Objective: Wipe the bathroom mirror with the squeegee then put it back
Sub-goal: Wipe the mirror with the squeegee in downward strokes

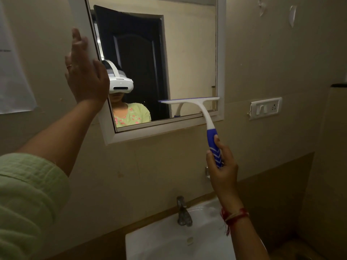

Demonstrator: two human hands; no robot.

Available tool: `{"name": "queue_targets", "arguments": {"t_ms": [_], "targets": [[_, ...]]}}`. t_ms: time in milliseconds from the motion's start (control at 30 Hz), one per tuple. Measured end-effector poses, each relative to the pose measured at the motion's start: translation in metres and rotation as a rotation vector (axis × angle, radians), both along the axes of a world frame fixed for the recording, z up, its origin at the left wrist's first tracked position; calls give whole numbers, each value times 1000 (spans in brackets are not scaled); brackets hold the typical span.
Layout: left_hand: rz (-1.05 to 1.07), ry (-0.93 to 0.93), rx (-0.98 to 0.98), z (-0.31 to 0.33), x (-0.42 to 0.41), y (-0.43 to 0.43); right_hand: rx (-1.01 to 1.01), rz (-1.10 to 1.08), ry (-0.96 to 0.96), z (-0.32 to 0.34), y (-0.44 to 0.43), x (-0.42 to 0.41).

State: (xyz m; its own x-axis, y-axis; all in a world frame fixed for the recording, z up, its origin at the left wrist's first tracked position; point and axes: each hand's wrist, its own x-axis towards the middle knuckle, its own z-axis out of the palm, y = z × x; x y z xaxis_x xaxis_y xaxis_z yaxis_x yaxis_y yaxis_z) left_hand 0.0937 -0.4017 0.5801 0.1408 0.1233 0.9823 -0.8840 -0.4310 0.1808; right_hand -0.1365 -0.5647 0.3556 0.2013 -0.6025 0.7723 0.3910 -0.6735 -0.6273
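A white-framed mirror (pixel 189 59) hangs on the beige wall ahead. The squeegee (pixel 204 117) has a white head and neck and a blue handle with white chevrons. Its blade lies flat across the lower right part of the glass, close to the bottom frame. My right hand (pixel 220 166) grips the blue handle from below. My left hand (pixel 84 72) rests with straight fingers on the mirror's left frame, covering part of it.
A white sink (pixel 159 243) with a metal tap (pixel 183 212) sits below the mirror. A switch and socket plate (pixel 265 108) is on the wall right of the mirror. A paper sheet (pixel 13 72) hangs at the far left.
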Motion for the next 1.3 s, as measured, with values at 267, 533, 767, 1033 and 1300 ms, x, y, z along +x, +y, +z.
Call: {"name": "queue_targets", "arguments": {"t_ms": [267,533,767,1033,1300], "targets": [[-17,-4,6,1,7,-1,59,-3,-2,-27,3,4],[-33,-12,-8,1,11,-2,28,-11,50,-9,0,-9],[-45,1,-13,2,12,-2,18,-11,64,-17,1,-13],[-40,4,-28,0,4,-1,31,-4,127,-11,-2,-26],[-42,15,-27,0,5,-1,34,5,125,-6,0,-25]]}}
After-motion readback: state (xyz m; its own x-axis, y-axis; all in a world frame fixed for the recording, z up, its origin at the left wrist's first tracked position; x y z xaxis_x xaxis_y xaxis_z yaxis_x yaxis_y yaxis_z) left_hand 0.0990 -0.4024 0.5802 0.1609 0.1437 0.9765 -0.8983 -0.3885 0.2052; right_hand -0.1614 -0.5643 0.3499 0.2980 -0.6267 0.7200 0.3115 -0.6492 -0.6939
